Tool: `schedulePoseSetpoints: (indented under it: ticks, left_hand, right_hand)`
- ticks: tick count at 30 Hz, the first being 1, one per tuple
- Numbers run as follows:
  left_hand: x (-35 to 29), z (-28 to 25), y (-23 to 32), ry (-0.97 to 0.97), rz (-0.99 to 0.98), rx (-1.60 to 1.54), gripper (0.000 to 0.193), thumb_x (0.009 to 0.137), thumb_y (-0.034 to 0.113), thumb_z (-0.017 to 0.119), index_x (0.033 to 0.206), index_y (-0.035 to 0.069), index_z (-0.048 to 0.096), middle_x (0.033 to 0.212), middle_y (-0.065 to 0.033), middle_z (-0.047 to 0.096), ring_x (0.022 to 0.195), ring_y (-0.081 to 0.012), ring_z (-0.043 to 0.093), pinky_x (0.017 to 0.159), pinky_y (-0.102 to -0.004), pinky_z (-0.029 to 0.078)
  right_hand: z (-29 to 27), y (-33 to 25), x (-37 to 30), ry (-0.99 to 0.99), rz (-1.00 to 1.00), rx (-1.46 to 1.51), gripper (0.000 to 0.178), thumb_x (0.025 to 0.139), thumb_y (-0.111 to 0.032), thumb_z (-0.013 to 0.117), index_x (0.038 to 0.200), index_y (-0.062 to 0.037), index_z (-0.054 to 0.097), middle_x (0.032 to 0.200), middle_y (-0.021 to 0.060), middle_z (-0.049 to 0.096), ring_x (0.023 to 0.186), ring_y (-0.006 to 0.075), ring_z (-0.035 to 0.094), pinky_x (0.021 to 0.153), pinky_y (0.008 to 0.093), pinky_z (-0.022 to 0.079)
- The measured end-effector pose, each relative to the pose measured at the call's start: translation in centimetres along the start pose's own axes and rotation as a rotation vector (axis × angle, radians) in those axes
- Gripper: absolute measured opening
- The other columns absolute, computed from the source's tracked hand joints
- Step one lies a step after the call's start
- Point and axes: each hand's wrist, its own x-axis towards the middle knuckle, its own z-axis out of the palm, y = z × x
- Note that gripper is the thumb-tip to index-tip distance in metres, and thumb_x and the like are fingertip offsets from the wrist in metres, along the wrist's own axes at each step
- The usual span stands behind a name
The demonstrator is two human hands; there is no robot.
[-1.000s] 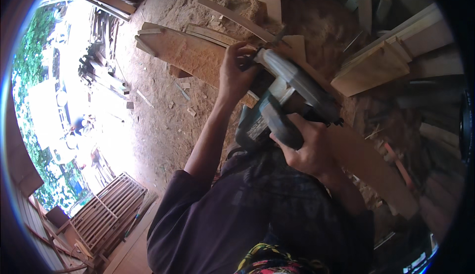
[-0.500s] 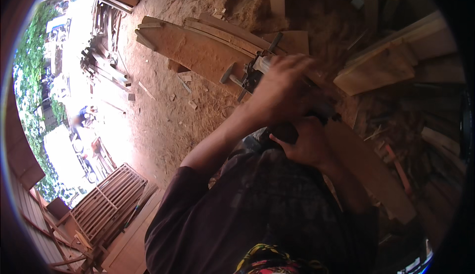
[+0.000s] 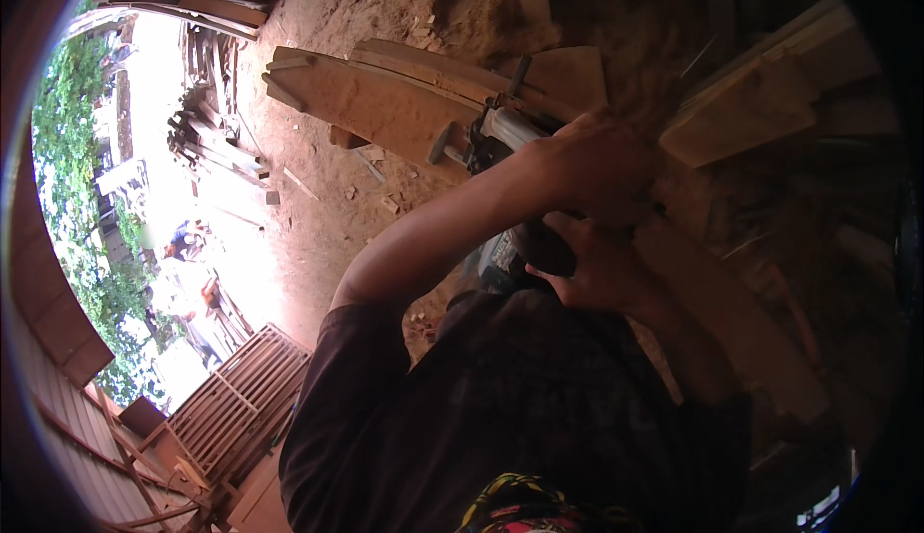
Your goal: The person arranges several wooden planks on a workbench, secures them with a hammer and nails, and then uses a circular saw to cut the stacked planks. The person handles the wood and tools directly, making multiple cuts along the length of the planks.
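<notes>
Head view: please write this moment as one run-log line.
left hand: over tool, contact unclear | right hand: round handle | board: partly hidden by tool

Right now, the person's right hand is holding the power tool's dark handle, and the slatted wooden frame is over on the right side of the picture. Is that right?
Not quite: the slatted wooden frame is on the lower left side, as the head view shows. The person's right hand is indeed holding the power tool's dark handle.
</notes>
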Motion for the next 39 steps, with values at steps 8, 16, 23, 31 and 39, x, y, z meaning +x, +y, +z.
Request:
schedulePoseSetpoints:
  ticks: [8, 16, 23, 31, 39]
  left_hand:
    - [-0.3, -0.8, -0.6, 0.139, -0.100, -0.134, 0.035, 0.094, 0.042, 0.075, 0.104, 0.010, 0.081, 0.112, -0.0133, 0.077, 0.114, -0.0322, 0.073, 0.096, -0.0484, 0.056]
    - [-8.3, 1.4, -7.8, 0.706, -0.414, -0.568, 0.036, 0.083, 0.027, 0.094, 0.103, 0.007, 0.072, 0.102, -0.0012, 0.072, 0.098, -0.0132, 0.071, 0.086, -0.0324, 0.057]
    - [-9.9, 6.0, -10.9, 0.822, -0.812, -0.871, 0.043, 0.095, 0.039, 0.081, 0.115, 0.002, 0.072, 0.101, -0.0060, 0.070, 0.106, -0.0185, 0.066, 0.099, -0.0353, 0.047]
    - [-9.5, 7.5, -10.4, 0.888, -0.946, -1.037, 0.075, 0.094, 0.063, 0.074, 0.135, 0.001, 0.066, 0.131, -0.0131, 0.067, 0.125, -0.0255, 0.063, 0.112, -0.0440, 0.046]
    - [-9.4, 8.0, -10.9, 0.923, -0.873, -1.088, 0.078, 0.095, 0.063, 0.076, 0.132, -0.004, 0.065, 0.114, -0.0107, 0.063, 0.105, -0.0194, 0.060, 0.093, -0.0366, 0.050]
  right_hand:
    - [0.3, 0.3, 0.2, 0.030, -0.041, -0.093, 0.038, 0.077, -0.015, 0.079, 0.111, -0.0033, 0.065, 0.096, 0.0237, 0.075, 0.096, 0.0451, 0.074, 0.086, 0.0530, 0.060]
    - [-1.0, -0.3, 0.8, -0.133, 0.062, -0.061, 0.039, 0.074, -0.018, 0.082, 0.107, -0.0031, 0.067, 0.088, 0.0220, 0.075, 0.087, 0.0425, 0.076, 0.081, 0.0544, 0.061]
    - [-1.0, -0.9, 1.5, -0.143, 0.083, -0.022, 0.042, 0.074, -0.019, 0.083, 0.108, 0.0004, 0.069, 0.085, 0.0226, 0.076, 0.086, 0.0423, 0.077, 0.082, 0.0529, 0.063]
    - [-0.5, -0.8, 1.8, -0.096, 0.005, -0.064, 0.042, 0.074, -0.011, 0.081, 0.111, 0.0005, 0.065, 0.076, 0.0202, 0.074, 0.075, 0.0378, 0.079, 0.073, 0.0479, 0.065]
    - [-0.5, -0.6, 2.3, -0.125, 0.011, -0.037, 0.046, 0.074, -0.012, 0.082, 0.115, 0.0016, 0.066, 0.082, 0.0223, 0.075, 0.081, 0.0382, 0.079, 0.077, 0.0479, 0.065]
